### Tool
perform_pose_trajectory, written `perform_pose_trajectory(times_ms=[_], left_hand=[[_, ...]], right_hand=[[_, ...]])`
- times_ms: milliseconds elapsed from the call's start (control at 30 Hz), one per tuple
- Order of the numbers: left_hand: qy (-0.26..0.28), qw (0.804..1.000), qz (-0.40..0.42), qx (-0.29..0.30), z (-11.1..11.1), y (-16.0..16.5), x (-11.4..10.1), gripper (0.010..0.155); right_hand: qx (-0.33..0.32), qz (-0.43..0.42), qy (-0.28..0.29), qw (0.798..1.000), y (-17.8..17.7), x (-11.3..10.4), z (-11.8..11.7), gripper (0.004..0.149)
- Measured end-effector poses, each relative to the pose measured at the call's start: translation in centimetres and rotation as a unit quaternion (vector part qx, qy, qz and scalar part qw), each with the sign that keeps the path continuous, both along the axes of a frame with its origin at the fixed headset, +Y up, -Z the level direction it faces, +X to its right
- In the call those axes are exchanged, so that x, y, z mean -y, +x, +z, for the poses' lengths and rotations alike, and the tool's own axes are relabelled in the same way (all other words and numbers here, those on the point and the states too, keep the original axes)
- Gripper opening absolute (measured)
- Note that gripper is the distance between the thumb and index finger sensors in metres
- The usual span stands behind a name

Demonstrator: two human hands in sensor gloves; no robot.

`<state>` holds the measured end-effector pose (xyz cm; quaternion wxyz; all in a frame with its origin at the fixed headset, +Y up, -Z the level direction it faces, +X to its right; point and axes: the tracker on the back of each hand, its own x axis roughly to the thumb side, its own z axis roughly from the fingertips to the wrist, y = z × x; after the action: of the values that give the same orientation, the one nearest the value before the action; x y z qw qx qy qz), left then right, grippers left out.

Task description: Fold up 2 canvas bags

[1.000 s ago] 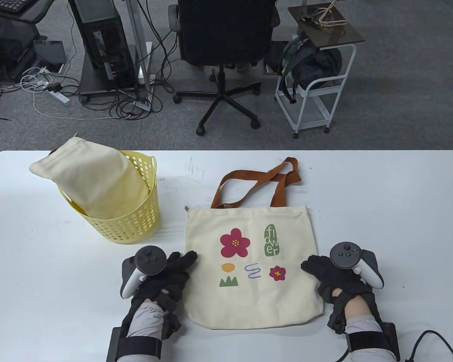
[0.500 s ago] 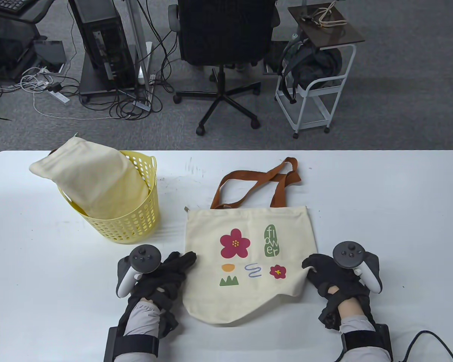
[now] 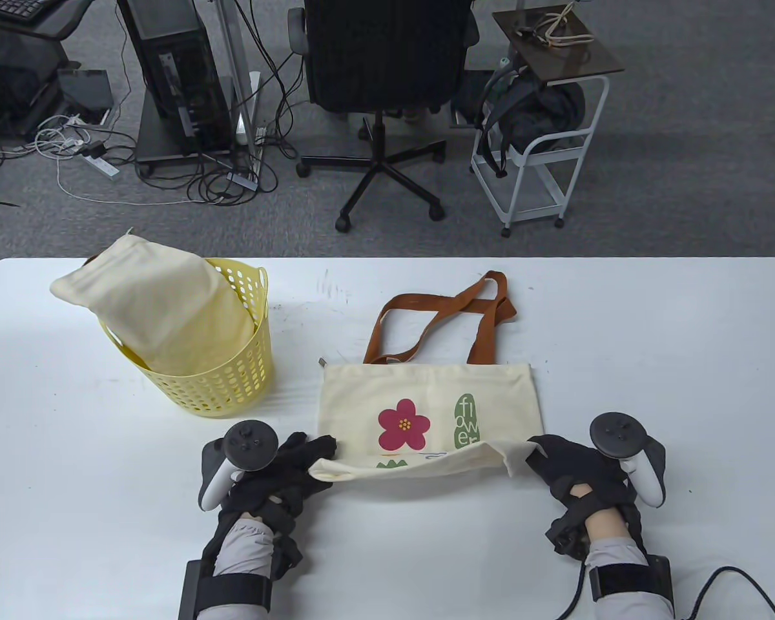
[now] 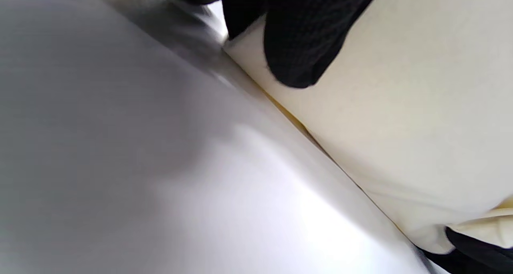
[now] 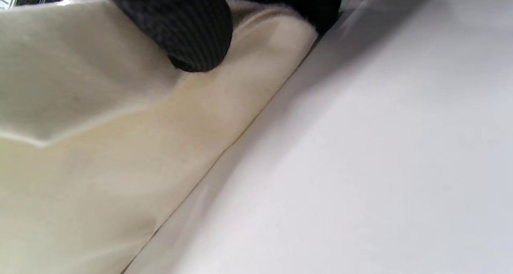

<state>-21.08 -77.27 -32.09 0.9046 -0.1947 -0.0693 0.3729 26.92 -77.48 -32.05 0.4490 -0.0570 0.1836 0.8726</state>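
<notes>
The flower bag (image 3: 426, 403) lies flat in the middle of the white desk (image 3: 652, 336), with its brown straps (image 3: 452, 316) pointing away from the person. The left hand (image 3: 278, 468) pinches the near left corner of the bag, and the right hand (image 3: 571, 468) pinches the near right corner. Each grip is closed tight on the cloth. The bottom edge is lifted up and partly covers the small pictures on the front. To fold it well, I think both hands should move forward together at the same speed, so the lifted edge stays straight. They should lay it down even with the top edge and then press it flat. If one hand goes faster, the fold may turn out crooked. The other bag (image 3: 148, 303) is stuffed in the yellow basket (image 3: 232, 381) on the left, well apart from the hands, and is not folded yet. The table view shows the whole bag, the basket, and a chair (image 3: 387, 64) and a cart (image 3: 542, 161) behind the desk. The left wrist view shows a gloved finger (image 4: 300, 37) lying on the cream cloth right at its edge. The right wrist view shows a fingertip (image 5: 192, 33) on the cloth, next to a soft crease
</notes>
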Motion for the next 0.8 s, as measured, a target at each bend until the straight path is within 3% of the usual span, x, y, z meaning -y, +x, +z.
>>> perform_pose_trajectory(times_ms=[233, 267, 333, 400, 533, 633, 800], left_hand=[[0.06, 0.995, -0.048, -0.063, 0.6, 1.0, -0.8, 0.046], [0.067, 0.994, -0.058, -0.071, 0.7, 1.1, -0.8, 0.047], [0.085, 0.989, -0.084, -0.083, 0.9, 1.5, -1.0, 0.05], [0.093, 0.986, -0.107, -0.091, 1.0, 1.8, -1.1, 0.053], [0.104, 0.98, -0.122, -0.12, 1.2, 2.1, -1.1, 0.06], [0.11, 0.975, -0.14, -0.132, 1.3, 2.2, -1.1, 0.062], [0.114, 0.97, -0.174, -0.128, 1.3, 3.2, -1.3, 0.065]], right_hand=[[0.017, 0.031, 0.004, 0.999, -0.3, -0.2, 0.0, 0.048], [0.013, 0.033, 0.005, 0.999, -0.3, -0.2, -0.1, 0.053], [-0.016, 0.033, -0.006, 0.999, -0.5, -0.2, 0.0, 0.076], [-0.042, 0.062, -0.017, 0.997, -1.0, -0.2, 0.1, 0.085], [0.026, 0.103, 0.006, 0.994, -1.2, -0.4, 0.1, 0.054], [0.05, 0.093, 0.011, 0.994, -0.9, -0.5, 0.1, 0.049], [0.07, 0.148, 0.021, 0.986, -1.3, -0.7, 0.1, 0.044]])
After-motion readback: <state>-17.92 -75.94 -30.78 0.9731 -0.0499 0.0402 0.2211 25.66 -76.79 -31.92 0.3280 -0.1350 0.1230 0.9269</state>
